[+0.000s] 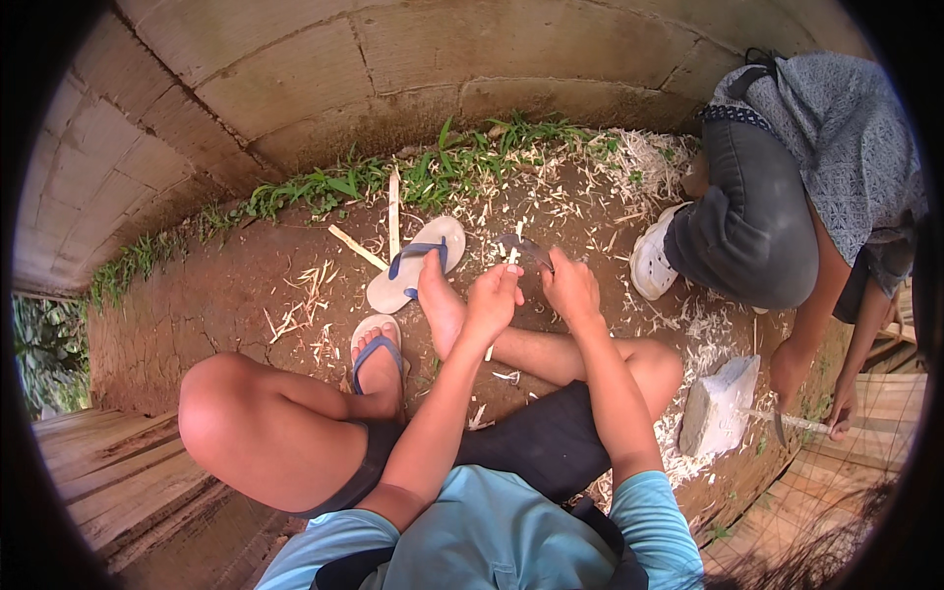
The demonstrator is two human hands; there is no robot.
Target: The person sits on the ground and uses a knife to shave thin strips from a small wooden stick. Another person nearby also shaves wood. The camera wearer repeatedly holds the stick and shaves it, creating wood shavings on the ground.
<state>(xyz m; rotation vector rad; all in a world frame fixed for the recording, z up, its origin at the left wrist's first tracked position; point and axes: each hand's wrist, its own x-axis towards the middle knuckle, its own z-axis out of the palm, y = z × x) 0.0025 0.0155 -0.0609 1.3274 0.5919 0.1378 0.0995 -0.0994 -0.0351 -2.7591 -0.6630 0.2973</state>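
Observation:
My left hand (494, 301) is closed around a thin pale wooden stick (514, 255). The stick's upper end sticks out past my fingers, and its lower end seems to show below the wrist. Close by on the right, my right hand (572, 285) grips a knife with a dark curved blade (532, 250). Its handle is hidden in my fist. The blade points up and left, lying across or right beside the stick's upper end; I cannot tell if they touch. Both hands are over the dirt in front of my bent legs.
A co-worker squats at right, their hands (791, 370) holding a curved blade and a pale strip beside a white stone block (720, 405). A loose flip-flop (418, 264) lies by my bare foot. Two wooden strips (394, 211), shavings and grass edge the block wall (413, 108).

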